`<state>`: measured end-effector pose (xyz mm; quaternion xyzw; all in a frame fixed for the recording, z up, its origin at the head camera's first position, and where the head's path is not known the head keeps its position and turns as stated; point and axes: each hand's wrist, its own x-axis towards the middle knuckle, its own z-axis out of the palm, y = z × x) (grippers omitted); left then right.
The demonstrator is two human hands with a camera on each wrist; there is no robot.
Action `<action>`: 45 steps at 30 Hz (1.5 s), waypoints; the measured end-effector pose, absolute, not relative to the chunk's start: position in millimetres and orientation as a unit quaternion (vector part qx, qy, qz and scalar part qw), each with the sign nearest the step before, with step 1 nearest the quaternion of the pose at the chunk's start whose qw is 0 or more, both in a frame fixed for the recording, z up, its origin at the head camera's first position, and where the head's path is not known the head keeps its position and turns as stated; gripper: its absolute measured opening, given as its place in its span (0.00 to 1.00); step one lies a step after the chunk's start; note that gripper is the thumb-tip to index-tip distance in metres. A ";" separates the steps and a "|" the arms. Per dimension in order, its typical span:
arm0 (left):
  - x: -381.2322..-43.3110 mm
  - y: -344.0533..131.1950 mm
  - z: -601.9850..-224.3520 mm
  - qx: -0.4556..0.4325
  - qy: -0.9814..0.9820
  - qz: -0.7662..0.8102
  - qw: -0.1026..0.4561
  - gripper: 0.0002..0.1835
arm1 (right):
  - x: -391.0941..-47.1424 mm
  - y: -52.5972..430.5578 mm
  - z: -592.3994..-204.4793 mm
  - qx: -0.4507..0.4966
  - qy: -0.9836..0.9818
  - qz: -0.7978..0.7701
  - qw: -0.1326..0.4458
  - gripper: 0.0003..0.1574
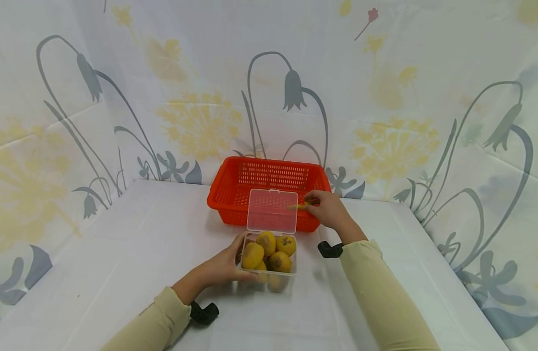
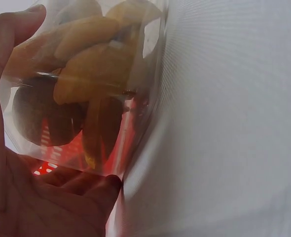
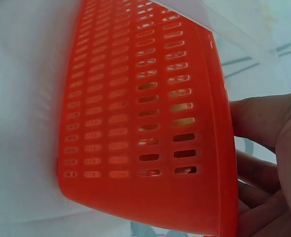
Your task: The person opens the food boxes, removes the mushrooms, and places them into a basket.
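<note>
My left hand [image 1: 222, 265] grips the left side of a clear plastic box [image 1: 292, 282], thumb at the front and fingers around the far side. Inside lie several round yellow fruits [image 1: 253, 255] with brownish patches, seen through the wall in the left wrist view. The clear lid [image 1: 269, 219] stands raised at the back of the box. My right hand [image 1: 325, 208] pinches a slender yellow thing [image 1: 298, 207] over the right end of a red basket [image 1: 228, 214]; its kind is unclear. In the right wrist view the basket wall hides the fingertips.
The slotted red basket stands right behind the box, close to the back wall. A white cloth [image 1: 133, 253] covers the table. Flower-printed cloth [image 1: 286, 126] hangs at the back and sides. Black straps with small mounts [image 1: 204, 313] sit at both wrists.
</note>
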<state>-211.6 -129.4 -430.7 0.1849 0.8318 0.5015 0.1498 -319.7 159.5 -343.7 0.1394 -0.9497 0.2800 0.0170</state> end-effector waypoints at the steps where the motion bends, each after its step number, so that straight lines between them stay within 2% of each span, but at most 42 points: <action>1: -211.7 -129.4 -430.8 0.185 0.832 0.502 0.149 0.57 | -319.6 159.6 -344.2 0.139 -0.950 0.280 0.018 0.20; 11: -211.9 -129.2 -429.7 0.183 0.826 0.510 0.154 0.58 | -312.3 159.4 -341.6 0.151 -0.948 0.277 0.037 0.17; 28: -212.5 -128.7 -430.7 0.172 0.829 0.510 0.151 0.59 | -280.6 152.7 -329.2 0.218 -0.916 0.308 0.133 0.13; 33: -213.6 -128.8 -430.5 0.178 0.830 0.507 0.148 0.59 | -270.2 143.7 -323.6 0.242 -0.910 0.313 0.126 0.13; 45: -215.7 -130.0 -429.6 0.184 0.830 0.506 0.143 0.59 | -245.8 119.0 -320.9 0.320 -0.892 0.312 0.065 0.17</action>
